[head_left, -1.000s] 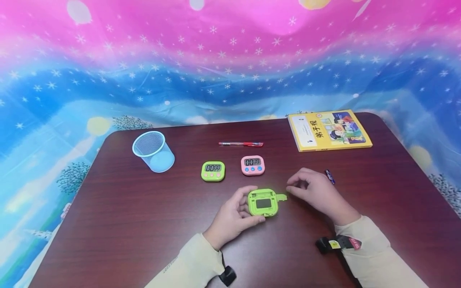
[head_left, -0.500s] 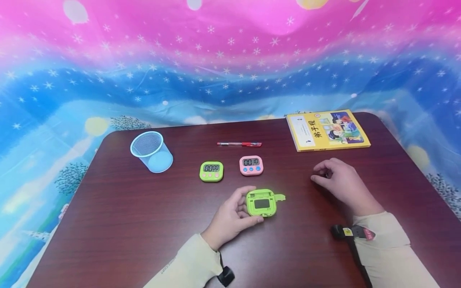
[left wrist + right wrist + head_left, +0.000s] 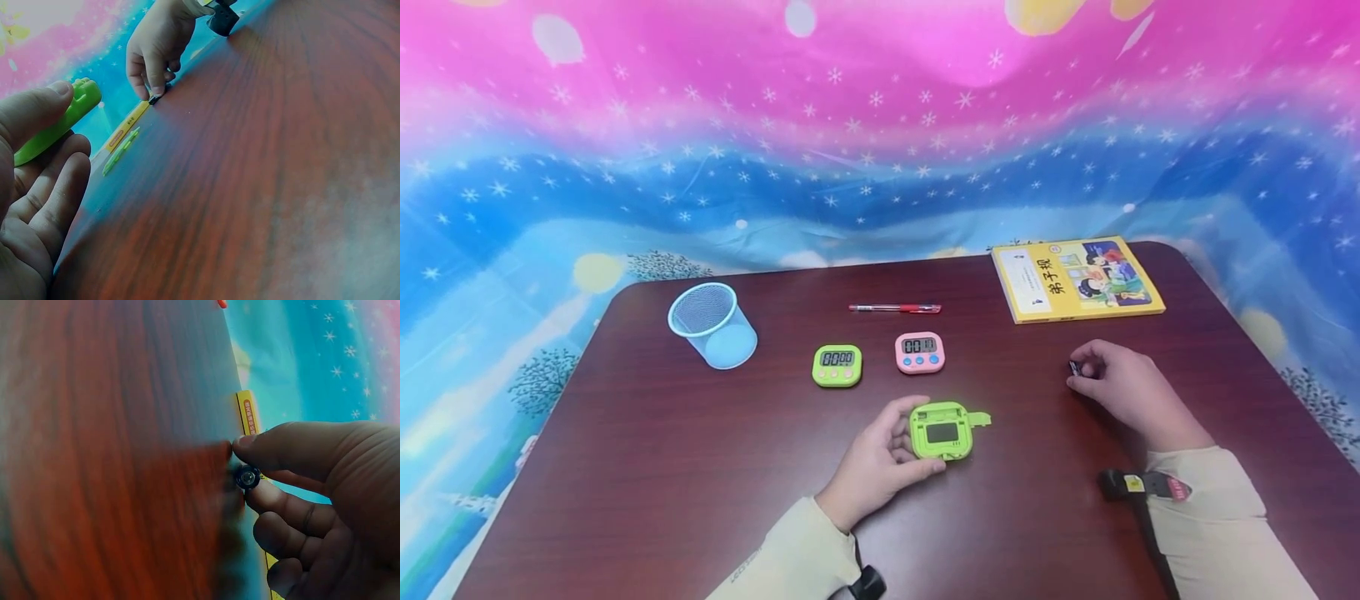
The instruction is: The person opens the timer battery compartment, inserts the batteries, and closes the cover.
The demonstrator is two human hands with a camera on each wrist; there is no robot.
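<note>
My left hand [image 3: 874, 467] holds a green digital timer [image 3: 942, 432] by its edges, fingers behind and thumb at the near side. The timer's back faces up with its battery slot uncovered. Just right of it is a small green battery cover [image 3: 980, 419]; in the left wrist view the cover [image 3: 120, 152] lies on the table apart from the timer. Farther right, my right hand [image 3: 1133, 393] pinches a small dark battery [image 3: 1075, 368] at the tabletop. One round end of the battery [image 3: 248, 477] shows between thumb and forefinger in the right wrist view.
Beyond the hands lie another green timer [image 3: 837, 367], a pink timer [image 3: 919, 353] and a red pen [image 3: 895, 308]. A blue mesh pen holder [image 3: 713, 327] stands at the left. A yellow book [image 3: 1078, 279] lies at the table's [image 3: 700, 467] far right, before a patterned cloth.
My right hand has moved right, away from the green timer, and has taken hold of the battery that lay on the table. The left hand keeps its grip on the timer.
</note>
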